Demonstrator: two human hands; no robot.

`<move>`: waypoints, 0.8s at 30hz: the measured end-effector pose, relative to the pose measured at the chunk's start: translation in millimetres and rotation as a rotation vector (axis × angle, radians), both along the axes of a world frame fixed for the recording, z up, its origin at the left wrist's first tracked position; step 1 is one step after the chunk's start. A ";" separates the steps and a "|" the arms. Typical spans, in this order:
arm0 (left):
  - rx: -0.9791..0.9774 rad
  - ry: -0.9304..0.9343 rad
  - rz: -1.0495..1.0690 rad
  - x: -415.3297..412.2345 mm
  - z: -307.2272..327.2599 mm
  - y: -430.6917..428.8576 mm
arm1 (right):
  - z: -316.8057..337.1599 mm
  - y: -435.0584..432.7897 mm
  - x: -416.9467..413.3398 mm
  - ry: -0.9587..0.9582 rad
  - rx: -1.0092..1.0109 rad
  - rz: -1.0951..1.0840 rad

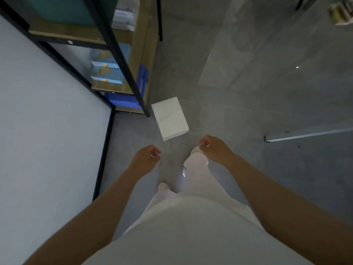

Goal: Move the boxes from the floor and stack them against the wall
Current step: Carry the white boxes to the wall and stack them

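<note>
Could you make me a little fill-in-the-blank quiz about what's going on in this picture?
1. The white box lies on the ____, by the foot of the shelf rack.
2. The left hand and right hand both hold ____.
3. The wall is on the person's ____ side.
4. The crate under the lowest shelf is ____ in colour.

Missing words: floor; nothing; left; blue

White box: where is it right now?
In the head view, the white box lies flat on the grey floor, centre frame, beside the shelf's black front leg, ahead of both empty hands.
</note>
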State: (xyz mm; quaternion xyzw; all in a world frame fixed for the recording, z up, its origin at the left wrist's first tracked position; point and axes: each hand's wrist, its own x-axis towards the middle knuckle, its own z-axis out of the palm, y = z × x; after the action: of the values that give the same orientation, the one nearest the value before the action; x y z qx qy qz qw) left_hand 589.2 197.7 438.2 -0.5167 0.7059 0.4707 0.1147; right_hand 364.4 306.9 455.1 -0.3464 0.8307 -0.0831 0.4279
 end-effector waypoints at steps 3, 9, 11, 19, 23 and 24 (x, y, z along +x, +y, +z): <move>-0.005 -0.035 0.003 -47.6 -21.5 -41.2 | -31.8 -41.6 -31.1 -0.060 -0.018 -0.065; 0.013 -0.099 0.046 -121.4 -84.8 -118.4 | -91.9 -110.2 -67.6 -0.161 -0.014 -0.195; 0.010 -0.122 0.058 -141.5 -114.9 -145.8 | -122.3 -133.1 -74.8 -0.186 -0.009 -0.282; 0.022 -0.147 0.001 -191.0 -289.2 -244.4 | -310.1 -198.0 -67.2 -0.297 0.126 -0.749; 0.024 -0.178 -0.074 -208.5 -383.0 -282.7 | -409.3 -216.8 -60.5 -0.534 0.300 -1.307; 0.011 -0.191 -0.091 -211.2 -403.4 -291.1 | -430.5 -218.8 -59.7 -0.570 0.327 -1.428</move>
State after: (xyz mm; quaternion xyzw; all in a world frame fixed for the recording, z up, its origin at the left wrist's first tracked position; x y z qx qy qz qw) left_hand 378.0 -93.3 34.8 -0.5260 0.7118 0.4175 0.2058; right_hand 304.7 88.1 24.6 0.3733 0.7122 -0.3003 0.5130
